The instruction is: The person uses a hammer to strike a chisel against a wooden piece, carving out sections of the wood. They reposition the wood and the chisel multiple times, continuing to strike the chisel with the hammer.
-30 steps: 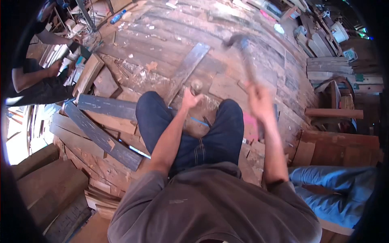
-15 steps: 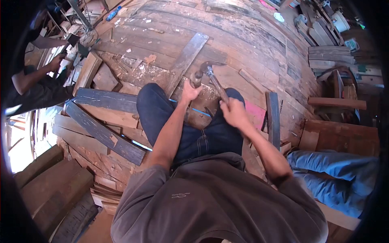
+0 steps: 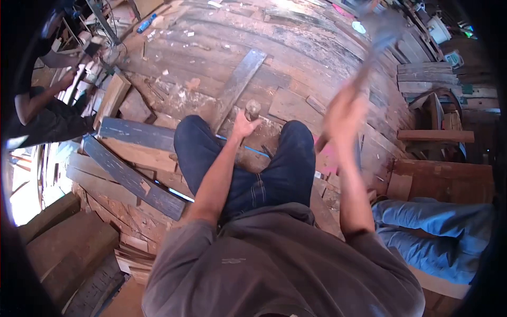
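My left hand (image 3: 244, 127) is closed around an upright chisel (image 3: 253, 108) between my knees. The round end of its wooden handle faces up, and its blade is hidden below my hand. Under it lies a board with wood dust (image 3: 253, 158), near a thin blue strip. My right hand (image 3: 343, 116), smeared by motion, grips the wooden handle of a claw hammer (image 3: 365, 71). The hammer is raised up and to the right, its head a blur well apart from the chisel.
Dark planks (image 3: 134, 177) and offcuts lie at my left. A long board (image 3: 243, 82) stretches ahead over the plank floor. Another person's arms (image 3: 47, 95) show at far left. Blue jeans (image 3: 428, 227) are at the right, near stacked boards (image 3: 428, 79).
My right hand has swung the hammer up and right, away from the chisel top, where its head was before. My left hand stays on the chisel. My right knee has shifted slightly left.
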The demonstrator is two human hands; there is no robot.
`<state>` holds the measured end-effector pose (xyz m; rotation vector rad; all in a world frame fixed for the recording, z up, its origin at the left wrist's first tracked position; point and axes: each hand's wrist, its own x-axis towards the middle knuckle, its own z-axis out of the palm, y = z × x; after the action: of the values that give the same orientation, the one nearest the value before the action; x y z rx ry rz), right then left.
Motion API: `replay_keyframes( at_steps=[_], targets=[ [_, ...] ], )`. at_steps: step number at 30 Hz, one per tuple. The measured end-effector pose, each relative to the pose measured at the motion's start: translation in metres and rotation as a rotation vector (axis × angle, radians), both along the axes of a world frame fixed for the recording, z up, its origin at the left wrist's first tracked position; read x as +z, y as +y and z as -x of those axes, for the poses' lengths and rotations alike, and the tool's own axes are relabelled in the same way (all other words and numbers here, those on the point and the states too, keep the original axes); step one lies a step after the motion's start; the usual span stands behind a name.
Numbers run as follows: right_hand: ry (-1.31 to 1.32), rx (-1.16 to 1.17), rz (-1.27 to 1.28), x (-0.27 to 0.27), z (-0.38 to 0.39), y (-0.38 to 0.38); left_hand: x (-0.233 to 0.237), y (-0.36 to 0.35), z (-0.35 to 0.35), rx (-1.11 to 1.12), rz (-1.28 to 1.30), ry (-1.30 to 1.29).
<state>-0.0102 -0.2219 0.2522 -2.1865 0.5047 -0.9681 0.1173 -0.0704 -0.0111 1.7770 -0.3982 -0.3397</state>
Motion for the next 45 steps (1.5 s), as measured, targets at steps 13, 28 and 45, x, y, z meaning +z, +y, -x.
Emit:
replay_keyframes(
  at_steps=[13,28,45],
  targets=[
    [0.168,-0.017,-0.837,-0.004,0.073,-0.065,-0.019,0.012,-0.02,-0.003,0.401,0.05],
    [0.307,0.309,-0.942,-0.107,0.105,-0.013,0.079,-0.053,0.138,-0.377,0.088,-0.317],
    [-0.094,0.178,-1.137,-0.097,0.138,-0.09,-0.048,0.044,-0.035,-0.963,-1.421,-0.17]
  ],
)
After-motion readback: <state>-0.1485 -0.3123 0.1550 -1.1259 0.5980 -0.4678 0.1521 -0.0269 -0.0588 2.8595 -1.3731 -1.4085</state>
